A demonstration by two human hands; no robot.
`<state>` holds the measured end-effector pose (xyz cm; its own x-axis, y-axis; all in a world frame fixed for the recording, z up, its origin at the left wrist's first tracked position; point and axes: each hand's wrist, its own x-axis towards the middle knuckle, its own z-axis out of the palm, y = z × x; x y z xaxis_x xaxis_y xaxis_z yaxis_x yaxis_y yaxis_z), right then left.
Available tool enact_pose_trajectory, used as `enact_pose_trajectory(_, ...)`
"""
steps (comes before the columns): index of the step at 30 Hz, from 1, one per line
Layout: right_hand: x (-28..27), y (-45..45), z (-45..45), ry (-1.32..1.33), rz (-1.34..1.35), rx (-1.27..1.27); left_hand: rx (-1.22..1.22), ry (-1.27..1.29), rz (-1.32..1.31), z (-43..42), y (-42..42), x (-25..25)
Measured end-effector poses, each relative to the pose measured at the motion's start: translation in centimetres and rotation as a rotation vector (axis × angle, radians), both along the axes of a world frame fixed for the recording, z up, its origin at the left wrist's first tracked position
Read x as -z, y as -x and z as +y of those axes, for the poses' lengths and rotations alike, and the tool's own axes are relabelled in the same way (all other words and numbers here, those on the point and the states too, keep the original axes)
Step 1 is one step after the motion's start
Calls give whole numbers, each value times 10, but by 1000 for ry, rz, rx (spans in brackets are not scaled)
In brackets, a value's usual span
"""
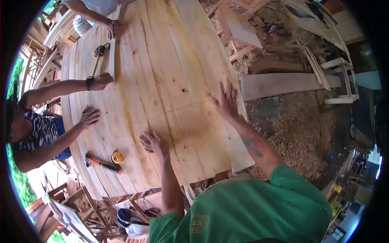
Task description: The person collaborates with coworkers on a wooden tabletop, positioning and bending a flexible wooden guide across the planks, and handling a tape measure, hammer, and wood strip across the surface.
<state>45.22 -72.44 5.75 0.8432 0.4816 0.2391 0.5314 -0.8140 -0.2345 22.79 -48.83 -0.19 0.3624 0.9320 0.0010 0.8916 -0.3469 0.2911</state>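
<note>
A wide panel of pale wooden planks (178, 125) lies in front of me. My left hand (154, 142) rests on its near middle, fingers apart and slightly bent, holding nothing. Farther right, my right hand (226, 100) is on the panel close to its right edge, fingers spread and holding nothing. To the left of my left hand lie a yellow tape measure (117, 157) and a hammer (103, 163) with an orange and black handle.
At the left, a co-worker's hand (89, 116) lies on the panel; the other holds a narrow wooden strip (112, 60). Another person's hand (112, 28) is at its far end. A dark tape measure (99, 50) has its tape out. Wood shavings (302, 133) cover the floor at right.
</note>
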Motion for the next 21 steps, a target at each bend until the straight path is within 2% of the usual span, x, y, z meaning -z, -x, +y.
enact_pose_trajectory(1,-9,-22,0,-27,-78,48,-47,-68,84,-6,-13,20)
enact_pose_trajectory(5,16,-83,-20,-77,-103,0,-39,-195,204,-12,-16,25)
enact_pose_trajectory(7,46,-94,-29,126,-3,-175,-62,-117,163,-11,-22,12)
enact_pose_trajectory(12,57,-98,-32,109,51,-210,-78,-124,150,-12,-27,6)
enact_pose_trajectory(16,26,-103,-20,56,-35,-236,-85,-185,166,-7,-27,10)
enact_pose_trajectory(21,50,-107,-20,72,11,-353,-112,-167,171,-9,-29,7)
